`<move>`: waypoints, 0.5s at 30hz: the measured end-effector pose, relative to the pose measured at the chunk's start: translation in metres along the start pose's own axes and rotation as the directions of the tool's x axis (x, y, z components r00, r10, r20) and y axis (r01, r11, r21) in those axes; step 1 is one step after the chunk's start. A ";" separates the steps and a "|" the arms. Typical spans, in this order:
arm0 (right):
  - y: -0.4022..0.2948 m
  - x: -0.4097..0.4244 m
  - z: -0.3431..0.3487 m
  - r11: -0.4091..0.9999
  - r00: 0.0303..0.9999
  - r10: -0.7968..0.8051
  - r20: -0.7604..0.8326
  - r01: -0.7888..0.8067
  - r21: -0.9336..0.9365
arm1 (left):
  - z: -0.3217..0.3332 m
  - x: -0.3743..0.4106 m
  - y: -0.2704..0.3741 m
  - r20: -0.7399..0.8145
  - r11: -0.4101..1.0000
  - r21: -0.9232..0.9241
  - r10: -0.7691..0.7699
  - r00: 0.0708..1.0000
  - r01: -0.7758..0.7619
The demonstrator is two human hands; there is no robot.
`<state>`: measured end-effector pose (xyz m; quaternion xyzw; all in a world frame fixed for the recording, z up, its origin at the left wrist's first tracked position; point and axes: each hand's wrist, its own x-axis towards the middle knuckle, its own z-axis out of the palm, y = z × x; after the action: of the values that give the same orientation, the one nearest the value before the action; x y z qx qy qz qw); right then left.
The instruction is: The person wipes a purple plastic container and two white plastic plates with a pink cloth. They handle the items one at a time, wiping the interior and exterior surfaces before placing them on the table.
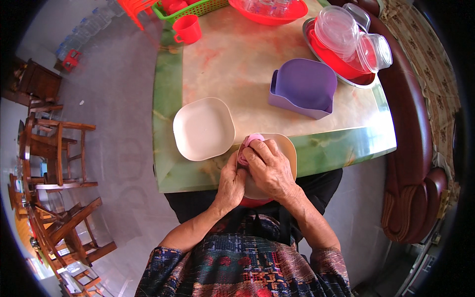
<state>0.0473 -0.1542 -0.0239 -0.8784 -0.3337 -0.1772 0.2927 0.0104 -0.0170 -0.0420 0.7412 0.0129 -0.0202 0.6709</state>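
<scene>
At the table's near edge my left hand [231,182] grips the left rim of a cream-coloured square dish [287,151] with rounded corners. Bunched in the fingers of my right hand [271,170] is a pink cloth [246,151], pressed against the inside of that dish near its left wall. My hands cover much of the dish's left side and middle. A second cream square dish [204,129] lies on the table just to the left, apart from both hands. Beyond my right hand stands a purple plastic holder [306,87] with a tall back and low front.
The marble-patterned table [230,63] has a green border. A red mug [187,29], a green basket [200,7] and a red basin [269,16] stand at its far side. Clear plastic containers [337,29] fill a metal bowl [365,83] at right, near a brown leather sofa [404,92].
</scene>
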 end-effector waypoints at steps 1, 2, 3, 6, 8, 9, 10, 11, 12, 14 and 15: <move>-0.002 0.001 -0.002 0.997 0.998 0.055 0.037 -0.053 -0.063 | 0.000 0.000 -0.001 -0.002 1.000 0.014 -0.001 1.000 0.001; -0.004 0.003 -0.004 0.986 0.991 0.112 0.070 -0.102 -0.129 | 0.001 -0.001 0.000 -0.005 0.999 0.037 -0.003 1.000 0.004; -0.005 0.004 -0.005 0.970 0.981 0.168 0.098 -0.147 -0.195 | 0.002 -0.001 0.004 -0.011 0.998 0.061 -0.003 1.000 0.004; 0.001 0.003 -0.007 0.914 0.976 0.214 0.032 -0.189 -0.358 | 0.006 -0.004 0.005 -0.037 0.998 0.064 -0.015 0.999 0.017; 0.001 -0.001 -0.010 0.881 0.954 0.295 0.046 -0.254 -0.400 | 0.006 -0.007 0.001 -0.057 0.998 0.060 -0.009 0.998 0.012; 0.001 -0.004 -0.012 0.863 0.943 0.329 0.054 -0.277 -0.422 | 0.007 -0.007 -0.001 -0.065 0.998 0.063 0.004 0.998 0.000; 0.001 -0.006 -0.015 0.844 0.930 0.363 0.062 -0.300 -0.444 | 0.008 -0.008 -0.002 -0.072 0.998 0.066 0.016 0.997 -0.012; 0.001 -0.009 -0.017 0.824 0.915 0.397 0.068 -0.322 -0.467 | 0.008 -0.008 -0.001 -0.069 0.998 0.067 -0.002 0.998 0.007; 0.001 -0.011 -0.017 0.814 0.925 0.379 0.028 -0.319 -0.485 | 0.008 -0.008 -0.001 -0.065 0.997 0.069 -0.019 0.998 0.023; -0.003 -0.018 -0.020 0.806 0.908 0.419 0.025 -0.359 -0.470 | 0.008 -0.009 -0.002 -0.061 0.997 0.081 -0.014 0.998 0.019; -0.005 -0.022 -0.021 0.802 0.899 0.438 0.023 -0.379 -0.461 | 0.008 -0.009 -0.003 -0.061 0.996 0.092 0.009 0.998 -0.004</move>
<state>0.0257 -0.1747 -0.0165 -0.9822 -0.1050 -0.1249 0.0931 0.0015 -0.0242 -0.0456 0.7717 0.0300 0.0041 0.6353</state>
